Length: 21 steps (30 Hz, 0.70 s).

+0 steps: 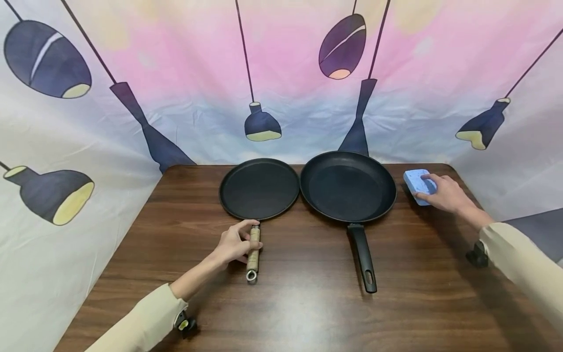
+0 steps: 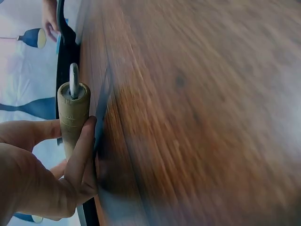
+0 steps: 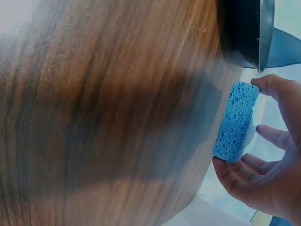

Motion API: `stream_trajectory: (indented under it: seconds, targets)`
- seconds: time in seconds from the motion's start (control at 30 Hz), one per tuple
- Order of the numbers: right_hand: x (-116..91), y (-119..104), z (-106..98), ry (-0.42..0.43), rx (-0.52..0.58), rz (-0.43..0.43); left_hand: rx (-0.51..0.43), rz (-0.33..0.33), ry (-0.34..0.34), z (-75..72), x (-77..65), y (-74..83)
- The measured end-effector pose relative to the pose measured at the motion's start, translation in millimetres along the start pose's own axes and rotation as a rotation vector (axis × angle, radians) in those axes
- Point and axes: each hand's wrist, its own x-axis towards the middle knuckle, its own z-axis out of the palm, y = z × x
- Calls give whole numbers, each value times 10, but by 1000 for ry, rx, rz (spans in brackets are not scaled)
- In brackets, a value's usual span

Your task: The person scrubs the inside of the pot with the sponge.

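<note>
My left hand (image 1: pixel 235 243) grips the wooden handle (image 1: pixel 253 252) of a flat black griddle pan (image 1: pixel 259 188), thumb and fingers on either side of it. In the left wrist view a metal hanging ring (image 2: pixel 74 80) sticks out of the handle's end. At the table's right side my right hand (image 1: pixel 444 193) holds a light blue sponge (image 1: pixel 415 182) by its edges. The right wrist view shows the porous side of the sponge (image 3: pixel 237 122) between thumb and fingertips.
A deeper black frying pan (image 1: pixel 347 188) stands right beside the griddle pan, its black handle (image 1: pixel 363 259) pointing towards me. The brown wooden table (image 1: pixel 299 303) ends at a cloth backdrop (image 1: pixel 299 73) printed with lamps.
</note>
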Motion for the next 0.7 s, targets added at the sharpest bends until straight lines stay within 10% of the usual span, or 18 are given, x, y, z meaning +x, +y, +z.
stream_trajectory:
  seconds: [0.37, 0.7]
  targets:
    - [-17, -166, -95, 71, 30, -98, 4, -15, 7, -117, -45, -52]
    - [173, -735, -314, 14, 72, -201, -94, -41, -141, -203, -47, -47]
